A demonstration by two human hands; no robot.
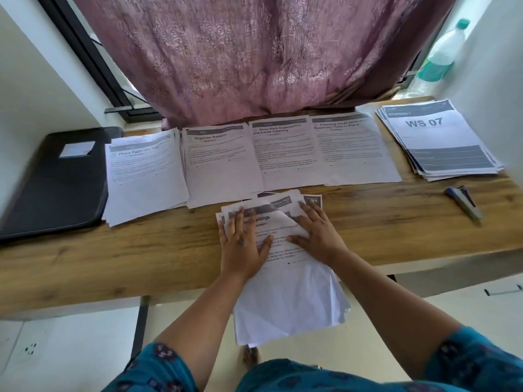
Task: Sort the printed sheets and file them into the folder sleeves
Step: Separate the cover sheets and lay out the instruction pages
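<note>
Your left hand [243, 244] lies flat, fingers straight and spread, pressing the near stack [285, 278] of printed sheets; your right hand [317, 233] rests open on the same stack, its fingers on a top sheet whose corner is curled up. That stack hangs over the front edge of the bench [85, 267]. Behind it hangs a pink curtain [254, 52]. The black folder [56, 179] lies shut at the bench's left end. Beside it four piles run in a row: "Place Eggs" [144, 176], "Organize Napkins" [220, 165], "Shoe Rack" [283, 154] and "Charging Small" [356, 151], edges overlapping. Well apart at the right end sits the "WS 07" pile [441, 142]. A bottle [441, 55] stands on the sill behind. A stapler [464, 203] lies near the right edge.
</note>
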